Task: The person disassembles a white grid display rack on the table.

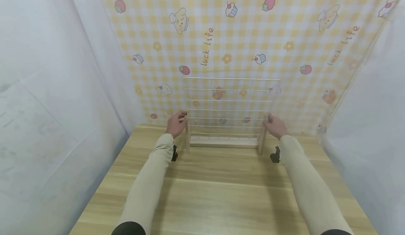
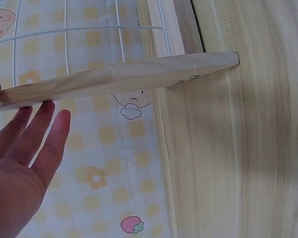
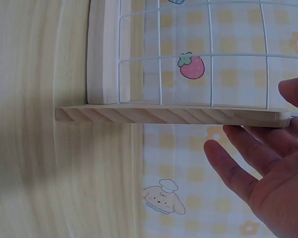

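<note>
A white wire grid rack with a wooden base board (image 1: 224,143) and two wooden side posts stands upright near the table's back edge. My left hand (image 1: 176,124) holds the top of the left post (image 1: 187,138); in the left wrist view its fingertips meet the post's (image 2: 129,70) outer face, with the thumb partly cut off at the frame edge. On the other side, my right hand (image 1: 275,125) holds the right post (image 1: 262,141) near its top. The right wrist view has the fingers (image 3: 238,168) against that post's outer side and the thumb across from them.
The wood-grain table (image 1: 218,196) reaches toward me in front of the rack. Behind hangs a yellow checked cloth (image 1: 240,34) with cartoon prints. White sheets (image 1: 57,105) enclose both sides. A dark device (image 1: 276,155) shows at the right wrist.
</note>
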`<state>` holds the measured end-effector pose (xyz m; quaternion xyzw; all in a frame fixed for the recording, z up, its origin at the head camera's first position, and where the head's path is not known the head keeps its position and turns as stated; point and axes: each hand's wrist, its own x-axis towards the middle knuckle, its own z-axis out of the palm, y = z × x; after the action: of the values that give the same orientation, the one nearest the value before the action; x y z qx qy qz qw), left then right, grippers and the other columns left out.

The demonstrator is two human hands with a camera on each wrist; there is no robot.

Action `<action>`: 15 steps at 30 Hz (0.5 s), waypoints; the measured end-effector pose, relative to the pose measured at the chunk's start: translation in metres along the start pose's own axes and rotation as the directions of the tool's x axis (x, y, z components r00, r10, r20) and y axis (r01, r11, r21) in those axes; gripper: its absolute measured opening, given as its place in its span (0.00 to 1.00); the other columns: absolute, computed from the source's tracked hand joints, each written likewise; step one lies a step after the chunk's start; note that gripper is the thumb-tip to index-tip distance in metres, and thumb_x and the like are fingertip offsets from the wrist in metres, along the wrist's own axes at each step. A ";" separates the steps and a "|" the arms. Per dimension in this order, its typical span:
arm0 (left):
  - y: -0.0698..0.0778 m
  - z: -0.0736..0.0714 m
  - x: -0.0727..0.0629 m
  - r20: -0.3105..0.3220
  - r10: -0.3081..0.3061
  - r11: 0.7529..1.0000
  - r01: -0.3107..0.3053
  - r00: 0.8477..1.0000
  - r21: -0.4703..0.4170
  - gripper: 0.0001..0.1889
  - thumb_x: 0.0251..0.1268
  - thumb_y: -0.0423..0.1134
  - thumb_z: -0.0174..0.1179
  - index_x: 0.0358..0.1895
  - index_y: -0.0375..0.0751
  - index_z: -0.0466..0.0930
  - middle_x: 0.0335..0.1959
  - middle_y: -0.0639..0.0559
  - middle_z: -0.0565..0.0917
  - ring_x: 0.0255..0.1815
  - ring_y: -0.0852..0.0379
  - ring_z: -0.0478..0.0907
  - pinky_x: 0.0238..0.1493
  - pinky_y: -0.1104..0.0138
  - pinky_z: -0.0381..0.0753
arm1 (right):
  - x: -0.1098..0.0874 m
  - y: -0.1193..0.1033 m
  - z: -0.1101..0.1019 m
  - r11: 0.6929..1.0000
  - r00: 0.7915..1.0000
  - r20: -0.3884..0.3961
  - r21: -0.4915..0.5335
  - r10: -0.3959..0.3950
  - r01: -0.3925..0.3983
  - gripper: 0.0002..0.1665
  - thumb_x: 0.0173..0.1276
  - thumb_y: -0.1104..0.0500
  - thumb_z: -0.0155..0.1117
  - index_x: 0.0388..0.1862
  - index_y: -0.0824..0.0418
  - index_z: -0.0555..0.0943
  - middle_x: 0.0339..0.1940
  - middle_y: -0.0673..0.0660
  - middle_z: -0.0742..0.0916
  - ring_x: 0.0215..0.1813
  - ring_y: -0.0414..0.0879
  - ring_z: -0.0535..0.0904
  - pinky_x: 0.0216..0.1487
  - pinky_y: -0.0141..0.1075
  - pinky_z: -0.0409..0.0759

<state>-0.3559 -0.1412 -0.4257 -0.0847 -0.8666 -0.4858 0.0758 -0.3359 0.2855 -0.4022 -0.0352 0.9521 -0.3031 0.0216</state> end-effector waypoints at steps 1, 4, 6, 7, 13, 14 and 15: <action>0.000 0.000 0.000 -0.003 0.001 1.000 -0.001 1.000 0.002 0.18 0.77 0.36 0.53 0.66 0.38 0.73 0.69 0.37 0.76 0.69 0.38 0.75 0.68 0.51 0.81 | 0.000 0.000 0.000 1.000 1.000 -0.005 -0.005 0.000 0.000 0.41 0.79 0.53 0.44 0.78 0.76 0.46 0.74 0.81 0.62 0.74 0.77 0.60 0.76 0.66 0.63; 0.000 -0.001 -0.001 -0.004 0.002 1.000 -0.002 1.000 0.018 0.17 0.76 0.35 0.54 0.64 0.38 0.74 0.68 0.36 0.77 0.68 0.38 0.76 0.67 0.51 0.81 | 0.001 0.001 0.000 1.000 1.000 -0.015 -0.003 0.001 -0.001 0.40 0.78 0.53 0.45 0.78 0.75 0.47 0.74 0.80 0.63 0.75 0.76 0.60 0.77 0.65 0.62; 0.000 -0.002 -0.002 0.003 0.003 1.000 -0.003 1.000 0.028 0.17 0.76 0.35 0.54 0.64 0.39 0.74 0.68 0.36 0.77 0.67 0.38 0.77 0.67 0.51 0.82 | 0.001 0.001 0.000 1.000 1.000 -0.020 -0.002 0.003 -0.003 0.40 0.78 0.53 0.45 0.78 0.75 0.48 0.74 0.79 0.64 0.75 0.76 0.61 0.77 0.65 0.62; 0.000 -0.002 -0.002 0.006 0.002 1.000 -0.002 1.000 0.031 0.17 0.76 0.35 0.55 0.63 0.39 0.74 0.68 0.35 0.77 0.67 0.37 0.77 0.67 0.51 0.82 | 0.001 0.001 0.000 1.000 1.000 -0.023 -0.003 0.004 -0.004 0.40 0.78 0.53 0.45 0.78 0.74 0.49 0.74 0.79 0.65 0.75 0.75 0.61 0.77 0.64 0.63; -0.003 -0.003 -0.008 0.002 0.010 1.000 -0.010 1.000 0.014 0.16 0.75 0.36 0.56 0.62 0.38 0.75 0.67 0.34 0.78 0.63 0.35 0.80 0.65 0.49 0.83 | -0.004 -0.004 -0.001 0.999 1.000 0.011 0.022 0.029 -0.029 0.45 0.78 0.48 0.48 0.79 0.74 0.43 0.74 0.79 0.64 0.75 0.76 0.59 0.77 0.65 0.61; -0.004 -0.003 -0.009 -0.001 0.013 1.000 -0.013 1.000 0.009 0.16 0.75 0.35 0.57 0.62 0.38 0.75 0.66 0.34 0.78 0.62 0.35 0.80 0.64 0.49 0.83 | -0.004 -0.005 -0.001 0.999 0.999 0.016 0.025 0.030 -0.030 0.46 0.79 0.47 0.48 0.79 0.74 0.43 0.74 0.79 0.64 0.75 0.76 0.60 0.77 0.65 0.62; -0.005 -0.003 -0.010 -0.004 0.012 1.000 -0.012 1.000 0.001 0.16 0.74 0.35 0.57 0.61 0.38 0.75 0.66 0.34 0.78 0.61 0.34 0.81 0.63 0.48 0.84 | -0.004 -0.005 -0.001 0.999 0.999 0.020 0.027 0.030 -0.031 0.47 0.79 0.47 0.49 0.79 0.74 0.43 0.74 0.79 0.65 0.75 0.76 0.60 0.77 0.65 0.63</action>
<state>-0.3467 -0.1472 -0.4306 -0.0887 -0.8662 -0.4851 0.0806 -0.3314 0.2817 -0.3986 -0.0232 0.9480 -0.3152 0.0360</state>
